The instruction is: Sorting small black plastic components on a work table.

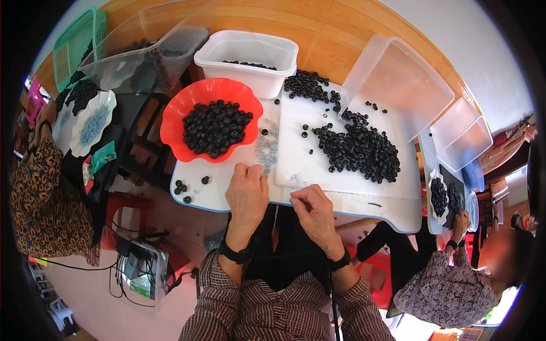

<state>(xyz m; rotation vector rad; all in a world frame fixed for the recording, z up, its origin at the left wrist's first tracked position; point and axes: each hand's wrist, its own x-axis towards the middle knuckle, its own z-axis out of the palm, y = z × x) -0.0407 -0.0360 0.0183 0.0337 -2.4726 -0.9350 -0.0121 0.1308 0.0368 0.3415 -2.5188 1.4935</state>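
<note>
My left hand (248, 196) is closed at the table's front edge, fingers curled and thumb pressed in. Beside it, slightly lower and to the right, my right hand (314, 213) pinches thumb against forefinger. Whatever either holds is too small or hidden. Beyond the left hand is a red scalloped bowl (170, 136) filled with small round black parts (215, 128), some showing a hole. A large heap of the same black parts (364, 149) lies on a white board (296, 165) at right. Tiny clear-bluish pieces (267, 146) are scattered between bowl and board.
A white tub (247, 48) and a clear bin (398, 85) line the far side. A few loose black parts (181, 187) lie near the table's left corner. One person's patterned sleeve (42, 170) is at left; another person (455, 290) works at right.
</note>
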